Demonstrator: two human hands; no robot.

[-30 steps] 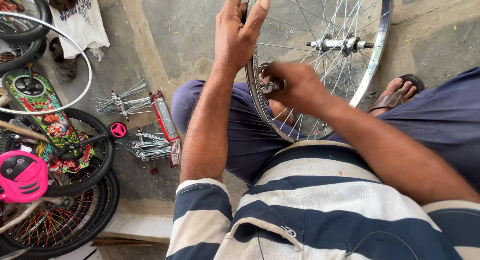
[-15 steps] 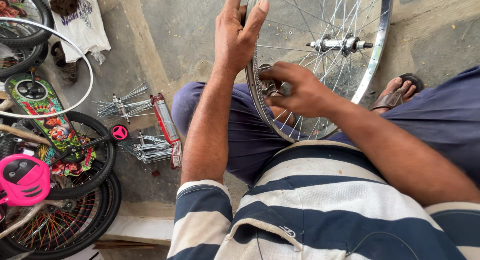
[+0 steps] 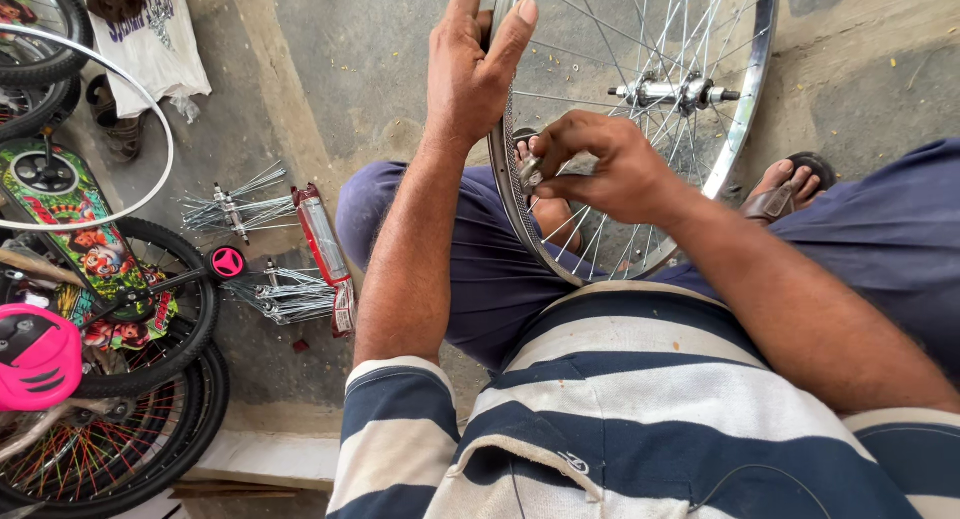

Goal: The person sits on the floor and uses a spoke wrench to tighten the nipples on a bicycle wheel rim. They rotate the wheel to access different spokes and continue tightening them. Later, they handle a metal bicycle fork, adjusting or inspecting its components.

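Seated low over a concrete floor [image 3: 380,69], knees apart in blue trousers, striped shirt filling the bottom of the view. Between the knees, a bicycle wheel [image 3: 745,109] standing upright on edge, chrome rim shining, thin spokes running in to a metal hub [image 3: 672,91] near the top of the frame.

Left hand [image 3: 470,74] raised, forearm stretched steeply up from the elbow, palm turned toward the rim. Fingers [image 3: 510,34] curled closed over the rim's left edge, thumb lying along the near side, steadying the wheel.

Right hand [image 3: 605,164] reaching in from the right, forearm crossing the thigh, wrist bent inward among the spokes. Fingers pinched tight around a small metal spoke tool [image 3: 530,171], held right at the inner side of the rim, just below the left hand. Thumb and forefinger pressed on the tool, remaining fingers folded behind.

Sandalled foot [image 3: 790,184] showing past the far side of the rim.

On the floor to the left, two bundles of loose spokes [image 3: 285,294], with a red packet [image 3: 325,244] between them. Further left, a bare rim [image 3: 165,144], a black tyre [image 3: 195,309] and a child's cycle with a pink seat [image 3: 35,359] and a pink pedal [image 3: 228,262]. Crumpled white cloth [image 3: 155,44] at top left.
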